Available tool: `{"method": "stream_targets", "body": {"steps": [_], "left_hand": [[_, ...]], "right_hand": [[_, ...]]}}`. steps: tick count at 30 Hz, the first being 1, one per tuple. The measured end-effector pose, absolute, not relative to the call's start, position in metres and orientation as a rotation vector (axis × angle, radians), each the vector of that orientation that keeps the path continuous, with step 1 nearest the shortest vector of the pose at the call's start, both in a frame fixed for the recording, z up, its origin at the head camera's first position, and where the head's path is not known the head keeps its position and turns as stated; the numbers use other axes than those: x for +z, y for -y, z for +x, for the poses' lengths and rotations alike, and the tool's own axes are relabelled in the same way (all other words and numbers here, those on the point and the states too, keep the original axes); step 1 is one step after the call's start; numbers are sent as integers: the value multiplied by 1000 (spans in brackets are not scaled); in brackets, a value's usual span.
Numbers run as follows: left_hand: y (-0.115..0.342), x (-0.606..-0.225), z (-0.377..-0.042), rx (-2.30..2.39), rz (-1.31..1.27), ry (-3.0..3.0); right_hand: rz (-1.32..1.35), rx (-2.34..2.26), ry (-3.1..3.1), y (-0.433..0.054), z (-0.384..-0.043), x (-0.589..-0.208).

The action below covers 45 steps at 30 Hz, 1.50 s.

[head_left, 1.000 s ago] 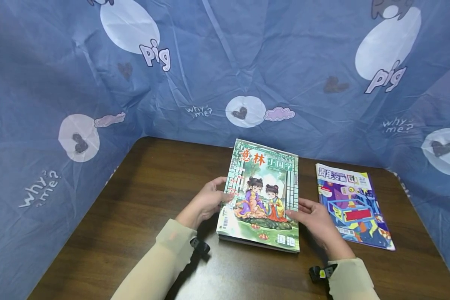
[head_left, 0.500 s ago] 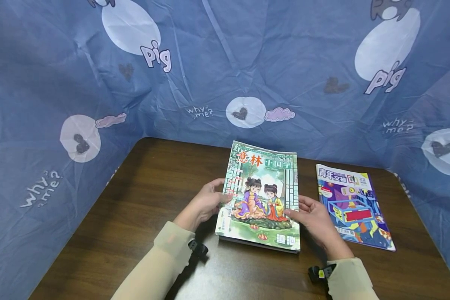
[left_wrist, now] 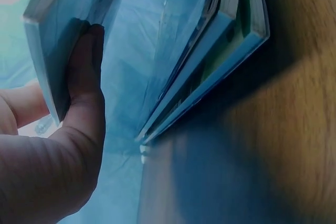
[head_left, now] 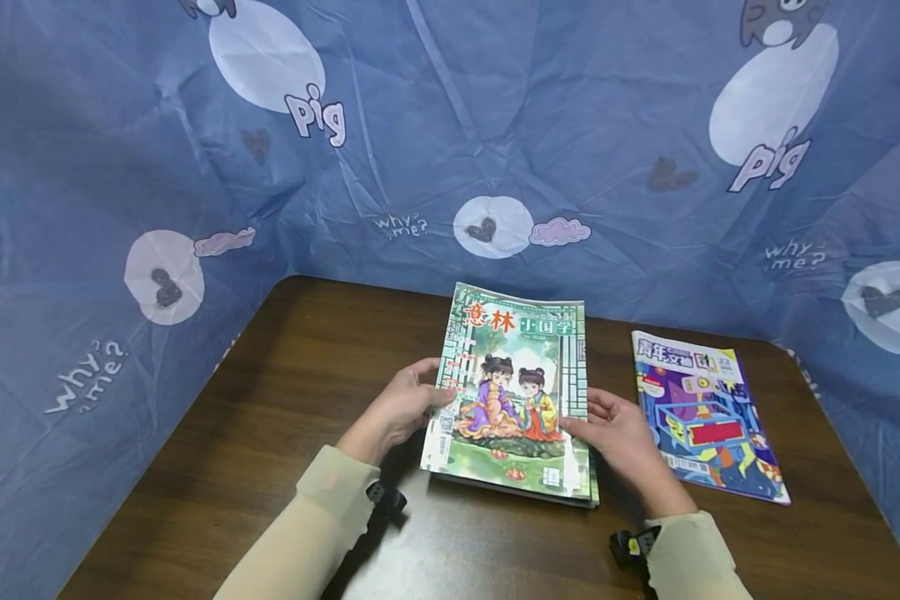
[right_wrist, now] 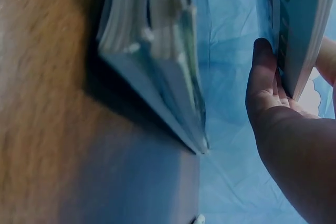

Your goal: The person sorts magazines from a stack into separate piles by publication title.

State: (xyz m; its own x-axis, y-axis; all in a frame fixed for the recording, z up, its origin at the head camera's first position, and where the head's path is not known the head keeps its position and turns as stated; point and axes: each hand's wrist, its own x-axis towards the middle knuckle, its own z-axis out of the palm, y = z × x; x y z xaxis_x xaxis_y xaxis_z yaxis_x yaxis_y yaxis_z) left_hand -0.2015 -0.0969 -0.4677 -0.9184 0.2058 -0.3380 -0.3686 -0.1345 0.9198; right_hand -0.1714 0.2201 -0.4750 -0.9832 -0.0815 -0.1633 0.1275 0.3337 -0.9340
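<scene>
Left hand [head_left: 401, 408] and right hand [head_left: 621, 437] pinched green rectangular paper magazine [head_left: 506, 392]; uneven release risked skewing it across pale-paged paper stack [right_wrist: 168, 35] below.

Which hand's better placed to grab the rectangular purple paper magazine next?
Probably right: the right hand is nearer the rectangular purple paper magazine; the left hand is across the rectangular green paper magazine. Both hold the green one, though.

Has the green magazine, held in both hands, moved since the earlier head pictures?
Yes: the green magazine has shifted slightly left, away from the purple magazine lying on the table.
</scene>
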Motion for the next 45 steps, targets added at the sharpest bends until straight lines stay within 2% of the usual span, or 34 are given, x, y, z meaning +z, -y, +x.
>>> {"method": "stream_targets", "body": {"steps": [23,45], "left_hand": [[128,-462,-201,2115,-181,-1793],[183,-458,-206,2069,-180,-1819]], "right_hand": [[-9,-1754,-2330,-194,-180,-468],[-53,-1696,-2352,-142,-195,-468]]}}
